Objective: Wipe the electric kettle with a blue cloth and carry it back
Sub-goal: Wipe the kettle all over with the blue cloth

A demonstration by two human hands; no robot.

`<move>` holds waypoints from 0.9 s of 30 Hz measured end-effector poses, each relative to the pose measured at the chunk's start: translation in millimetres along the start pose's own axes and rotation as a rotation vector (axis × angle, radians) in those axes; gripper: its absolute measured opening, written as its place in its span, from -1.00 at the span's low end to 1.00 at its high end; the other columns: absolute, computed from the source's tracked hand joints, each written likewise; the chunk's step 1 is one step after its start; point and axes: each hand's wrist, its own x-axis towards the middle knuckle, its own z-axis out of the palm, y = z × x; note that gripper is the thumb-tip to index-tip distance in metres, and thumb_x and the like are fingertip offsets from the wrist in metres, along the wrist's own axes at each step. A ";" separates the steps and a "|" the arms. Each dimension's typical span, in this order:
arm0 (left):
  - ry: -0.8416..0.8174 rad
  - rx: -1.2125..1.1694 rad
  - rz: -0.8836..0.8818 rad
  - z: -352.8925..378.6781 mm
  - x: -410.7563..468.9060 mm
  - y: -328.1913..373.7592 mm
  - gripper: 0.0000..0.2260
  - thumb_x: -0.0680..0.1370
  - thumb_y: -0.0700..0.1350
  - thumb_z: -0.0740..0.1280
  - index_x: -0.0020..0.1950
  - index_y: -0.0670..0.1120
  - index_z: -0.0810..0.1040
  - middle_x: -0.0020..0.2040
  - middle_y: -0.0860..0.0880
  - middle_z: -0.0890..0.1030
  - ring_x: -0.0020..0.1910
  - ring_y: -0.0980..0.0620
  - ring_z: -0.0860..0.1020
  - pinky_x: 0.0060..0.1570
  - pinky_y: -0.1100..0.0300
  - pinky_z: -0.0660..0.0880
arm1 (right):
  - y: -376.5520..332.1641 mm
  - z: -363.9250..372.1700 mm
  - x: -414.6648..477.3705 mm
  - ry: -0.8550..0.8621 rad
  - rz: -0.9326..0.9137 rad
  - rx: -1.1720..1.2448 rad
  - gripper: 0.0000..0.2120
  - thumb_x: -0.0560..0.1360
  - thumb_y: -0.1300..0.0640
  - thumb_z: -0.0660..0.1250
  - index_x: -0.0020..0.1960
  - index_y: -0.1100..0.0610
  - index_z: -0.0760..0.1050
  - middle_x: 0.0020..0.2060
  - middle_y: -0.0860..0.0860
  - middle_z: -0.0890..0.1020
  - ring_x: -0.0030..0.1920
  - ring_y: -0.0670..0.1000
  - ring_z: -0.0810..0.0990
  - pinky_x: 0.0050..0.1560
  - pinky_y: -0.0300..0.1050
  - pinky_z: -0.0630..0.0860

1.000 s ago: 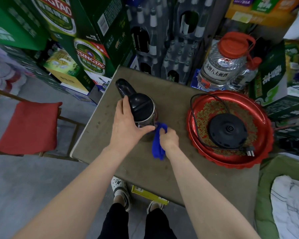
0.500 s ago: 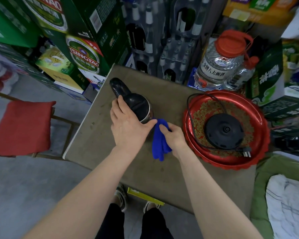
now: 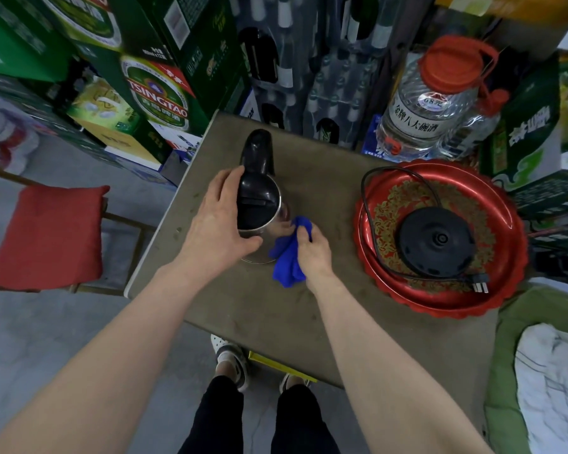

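Though hemmed by beer cartons (image 3: 158,96), scuffed table (image 3: 276,316) under kettle (image 3: 259,204), tray (image 3: 440,304).

The electric kettle (image 3: 259,204) stood upright on the brown table (image 3: 276,319), and the left hand (image 3: 215,231) held its steel body from the left side, with the thumb across the front. The right hand (image 3: 312,250) gripped the bunched blue cloth (image 3: 286,260) and pressed it against the right side of the kettle. To the right, well apart, the black kettle base (image 3: 435,242) lay with its cord in a red tray (image 3: 440,304), and green beer cartons (image 3: 158,93) stood behind the table.
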 end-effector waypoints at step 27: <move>0.077 0.107 -0.017 -8.2 2.3 -6.8 -0.01 0.21 0.13 0.61 0.53 0.03 0.19 0.43 -0.06 0.33 0.31 -0.20 0.45 0.20 -0.15 0.50 | -32.3 3.8 34.9 -0.173 -0.003 -0.118 -0.82 0.68 0.07 0.23 0.02 -0.02 0.60 0.10 0.16 0.70 0.20 0.24 0.66 0.30 0.16 0.56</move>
